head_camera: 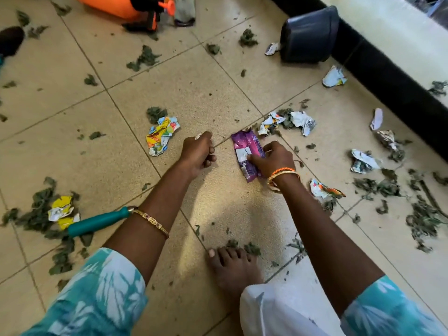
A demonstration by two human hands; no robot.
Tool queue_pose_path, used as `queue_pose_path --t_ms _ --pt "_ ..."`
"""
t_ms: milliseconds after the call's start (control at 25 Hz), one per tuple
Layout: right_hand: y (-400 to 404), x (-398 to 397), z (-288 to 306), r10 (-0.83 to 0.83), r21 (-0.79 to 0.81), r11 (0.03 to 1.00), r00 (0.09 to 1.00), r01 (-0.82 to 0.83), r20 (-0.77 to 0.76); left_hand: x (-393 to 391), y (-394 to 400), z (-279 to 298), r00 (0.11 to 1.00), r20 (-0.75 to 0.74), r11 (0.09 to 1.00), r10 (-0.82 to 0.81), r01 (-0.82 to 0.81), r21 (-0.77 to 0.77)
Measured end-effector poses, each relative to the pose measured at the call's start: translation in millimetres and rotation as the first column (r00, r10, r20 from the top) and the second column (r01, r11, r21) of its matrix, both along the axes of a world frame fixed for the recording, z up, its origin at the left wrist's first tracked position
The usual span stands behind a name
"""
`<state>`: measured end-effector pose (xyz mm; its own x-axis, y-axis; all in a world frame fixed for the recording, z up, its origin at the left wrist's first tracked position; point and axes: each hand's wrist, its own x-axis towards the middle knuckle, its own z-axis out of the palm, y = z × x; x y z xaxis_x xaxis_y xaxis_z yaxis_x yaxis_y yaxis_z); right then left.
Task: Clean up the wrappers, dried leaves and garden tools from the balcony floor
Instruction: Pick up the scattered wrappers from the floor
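Pinched flat on the floor tile by the right hand point(274, 160): a crinkled purple wrapper point(245, 151), white label unreadable; curled beside it, the left hand point(197, 154), a white scrap at its fingertips.

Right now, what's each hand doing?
Left hand: fingers curled, something small and pale at its top; contents unclear.
Right hand: pinching the purple wrapper.

Crumpled paper and foil wrappers: about eleven on the tiled floor, among them one flat purple foil wrapper point(246, 154) and one bright yellow-and-red crumpled wrapper point(162, 135)
Teal-handled garden tools: one point(99, 221)
Orange plastic watering cans: one point(126, 6)
Dark grey plastic bins: one point(309, 35)
Hands: two, left hand point(197, 154), right hand point(275, 160)
Bare feet: one point(232, 267)
Dried green leaf scraps: too many to count
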<state>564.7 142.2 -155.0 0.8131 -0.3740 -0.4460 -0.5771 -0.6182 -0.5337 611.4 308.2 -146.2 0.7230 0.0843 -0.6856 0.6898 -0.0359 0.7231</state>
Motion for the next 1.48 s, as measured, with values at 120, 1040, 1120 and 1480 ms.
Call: queue_pose_path --t_ms 120,1040,1120,1480 --pt "-2 -3 -1 -0.062 0.118 0.992 0.994 0.051 0.086 -2 2 -2 0.995 0.093 0.989 -0.027 0.04 -0.14" --pt "-47 37 -2 0.046 -0.092 0.996 0.95 -0.019 0.309 -13 -18 -3 0.981 0.068 0.982 -0.179 0.183 -0.047" --pt "-41 46 -10 0.215 -0.262 0.95 0.965 -0.171 0.151 -9 -17 -4 0.989 0.035 0.989 -0.141 0.142 -0.05" --pt "-44 39 12 -0.617 0.54 0.754 0.688 0.375 0.383 -3 -14 -1 0.996 -0.081 0.975 -0.035 0.016 -0.221"
